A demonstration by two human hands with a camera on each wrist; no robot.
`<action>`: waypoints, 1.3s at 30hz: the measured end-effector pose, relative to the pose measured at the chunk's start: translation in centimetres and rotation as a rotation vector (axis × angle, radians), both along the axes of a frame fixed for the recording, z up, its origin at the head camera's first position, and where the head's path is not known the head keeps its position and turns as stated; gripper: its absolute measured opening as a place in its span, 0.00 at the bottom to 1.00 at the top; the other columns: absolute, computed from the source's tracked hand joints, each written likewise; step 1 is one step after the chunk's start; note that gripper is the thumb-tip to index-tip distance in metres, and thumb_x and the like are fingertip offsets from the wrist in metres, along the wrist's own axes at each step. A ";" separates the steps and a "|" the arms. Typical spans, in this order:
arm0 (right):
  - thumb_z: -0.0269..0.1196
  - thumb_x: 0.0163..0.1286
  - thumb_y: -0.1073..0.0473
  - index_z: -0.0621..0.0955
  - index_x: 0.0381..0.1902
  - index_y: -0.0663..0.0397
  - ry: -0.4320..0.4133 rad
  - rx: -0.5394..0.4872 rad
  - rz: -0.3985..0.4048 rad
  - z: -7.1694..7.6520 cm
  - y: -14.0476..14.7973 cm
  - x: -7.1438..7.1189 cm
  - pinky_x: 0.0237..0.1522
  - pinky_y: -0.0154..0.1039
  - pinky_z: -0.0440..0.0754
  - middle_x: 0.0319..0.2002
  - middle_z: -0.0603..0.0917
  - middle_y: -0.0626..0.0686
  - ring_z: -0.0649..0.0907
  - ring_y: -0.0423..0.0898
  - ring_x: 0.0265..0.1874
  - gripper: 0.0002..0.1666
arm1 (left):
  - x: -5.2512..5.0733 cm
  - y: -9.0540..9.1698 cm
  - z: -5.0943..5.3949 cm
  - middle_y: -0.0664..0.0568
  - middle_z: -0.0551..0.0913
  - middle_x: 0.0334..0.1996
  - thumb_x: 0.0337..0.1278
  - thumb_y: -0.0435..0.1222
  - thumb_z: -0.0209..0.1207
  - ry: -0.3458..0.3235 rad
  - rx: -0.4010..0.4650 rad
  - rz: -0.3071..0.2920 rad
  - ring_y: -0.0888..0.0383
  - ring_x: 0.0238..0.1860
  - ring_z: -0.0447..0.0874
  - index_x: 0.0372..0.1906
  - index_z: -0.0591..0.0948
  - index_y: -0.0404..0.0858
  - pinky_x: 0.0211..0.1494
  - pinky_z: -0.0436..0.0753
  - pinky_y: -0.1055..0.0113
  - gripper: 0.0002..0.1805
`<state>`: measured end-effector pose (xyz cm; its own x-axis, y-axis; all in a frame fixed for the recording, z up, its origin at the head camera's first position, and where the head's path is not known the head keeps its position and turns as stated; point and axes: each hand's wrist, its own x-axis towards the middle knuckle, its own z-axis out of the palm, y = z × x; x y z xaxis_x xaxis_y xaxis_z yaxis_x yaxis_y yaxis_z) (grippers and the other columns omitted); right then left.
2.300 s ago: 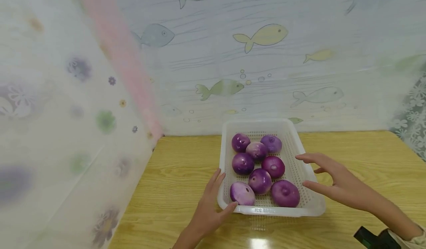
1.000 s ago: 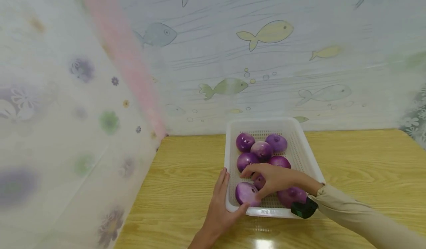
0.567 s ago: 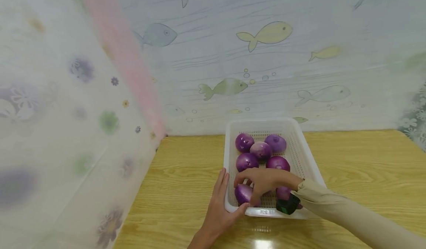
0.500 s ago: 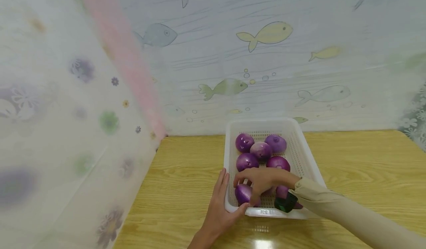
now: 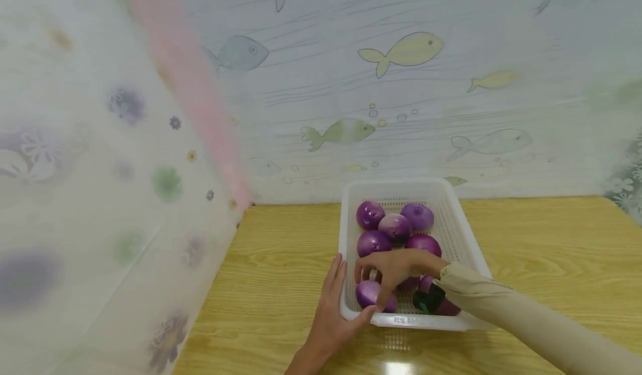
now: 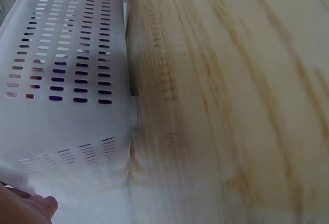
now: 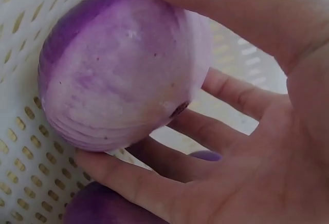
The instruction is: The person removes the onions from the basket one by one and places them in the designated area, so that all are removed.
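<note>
A white plastic basket (image 5: pixel 478 252) with slotted walls stands on the wooden table, with several purple onions inside. My left hand (image 5: pixel 328 319) holds its front left corner, fingers along the left side and thumb at the front rim. In the left wrist view only a fingertip (image 6: pixel 49 204) of it shows beside the slotted wall. My right hand (image 5: pixel 393 269) reaches into the basket and pinches the front left onion (image 7: pixel 118 70) between thumb and fingers. That onion is pale on one side with a dark spot. The right hand and wrist partly cover the onions beneath.
Other onions, such as a dark one (image 5: pixel 373 243) and a violet one (image 5: pixel 417 217), sit behind the right hand. A fish-patterned sheet (image 5: pixel 411 102) hangs behind the table (image 5: pixel 281 274); a flowered sheet (image 5: pixel 100 208) borders the left. A dark device (image 5: pixel 428 298) sits at the right wrist.
My right hand has come from the basket's right side leftward across it and taken hold of the front left onion, which has turned slightly. The left hand stays at the corner.
</note>
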<state>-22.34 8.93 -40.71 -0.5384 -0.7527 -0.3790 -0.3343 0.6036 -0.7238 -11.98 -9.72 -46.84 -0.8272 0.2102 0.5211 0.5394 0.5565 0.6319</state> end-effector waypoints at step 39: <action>0.75 0.45 0.47 0.72 0.58 0.42 0.304 -0.247 -0.120 6.0 6.8 0.5 0.45 0.42 0.80 0.52 0.75 0.47 0.76 0.48 0.48 0.40 | -0.2 0.0 -0.3 0.41 0.52 0.73 0.50 0.52 0.65 0.011 0.059 -0.029 0.45 0.70 0.56 0.70 0.58 0.28 0.66 0.65 0.53 0.49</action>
